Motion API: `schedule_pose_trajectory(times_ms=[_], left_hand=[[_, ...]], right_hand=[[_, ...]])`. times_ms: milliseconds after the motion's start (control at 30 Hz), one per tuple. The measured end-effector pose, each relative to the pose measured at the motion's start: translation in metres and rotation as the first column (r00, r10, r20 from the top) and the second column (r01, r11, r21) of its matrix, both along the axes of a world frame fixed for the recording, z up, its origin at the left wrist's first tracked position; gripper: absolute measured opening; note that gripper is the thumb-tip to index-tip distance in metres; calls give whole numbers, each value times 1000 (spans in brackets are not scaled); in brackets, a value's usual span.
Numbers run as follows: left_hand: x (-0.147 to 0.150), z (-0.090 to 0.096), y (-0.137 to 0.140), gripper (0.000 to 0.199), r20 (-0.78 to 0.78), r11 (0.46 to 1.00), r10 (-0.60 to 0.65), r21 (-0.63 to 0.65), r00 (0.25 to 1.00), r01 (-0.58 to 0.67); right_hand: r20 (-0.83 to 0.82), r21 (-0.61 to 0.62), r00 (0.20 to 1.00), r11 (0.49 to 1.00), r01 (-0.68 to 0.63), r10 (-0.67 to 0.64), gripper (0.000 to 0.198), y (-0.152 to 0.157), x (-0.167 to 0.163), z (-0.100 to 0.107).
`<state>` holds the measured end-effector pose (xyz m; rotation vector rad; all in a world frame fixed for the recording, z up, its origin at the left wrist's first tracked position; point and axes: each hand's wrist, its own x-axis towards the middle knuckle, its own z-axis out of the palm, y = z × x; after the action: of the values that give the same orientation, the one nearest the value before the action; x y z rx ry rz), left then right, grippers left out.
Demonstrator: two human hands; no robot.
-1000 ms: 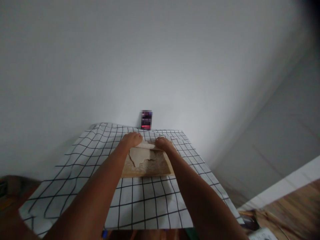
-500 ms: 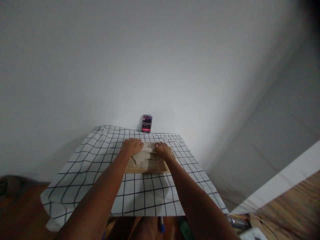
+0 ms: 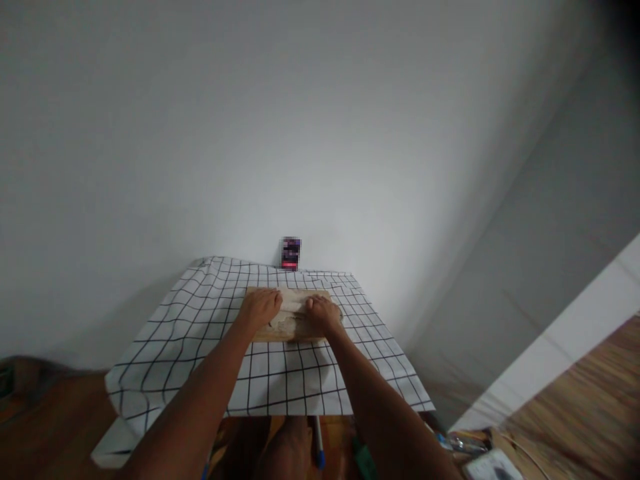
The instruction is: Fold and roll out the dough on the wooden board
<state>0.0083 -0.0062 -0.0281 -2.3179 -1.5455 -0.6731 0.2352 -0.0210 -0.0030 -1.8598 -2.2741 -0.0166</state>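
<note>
"How are the arms set?"
"Both bare, reaching forward and slanting inward: left arm from the lower left, right arm from the lower right."
"And the grips?"
"Left grip has its back up, fingers curled. Right grip much the same."
"Touching each other?"
"No, apart, nearly level, a gap between."
"Elbows?"
"Hard to make out."

We seem to be in a home: a plain pale wall stands just behind the checked tablecloth, and wood-grained floor, white skirting and loose clutter lie to the tablecloth's right.
</note>
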Motion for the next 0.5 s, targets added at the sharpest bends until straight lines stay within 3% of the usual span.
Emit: schedule_pose_trajectory(times_ms=[267,500], left_hand=[[1,-7,-24,45,77,1000,24,-5,997,-23],[-4,-15,-53,42,84,999,-23,25,996,21]], right_hand=[[102,8,993,998,-68,67,37,-15,2,-5],[6,40,998,998,-57,57,38,-32,0,-5]])
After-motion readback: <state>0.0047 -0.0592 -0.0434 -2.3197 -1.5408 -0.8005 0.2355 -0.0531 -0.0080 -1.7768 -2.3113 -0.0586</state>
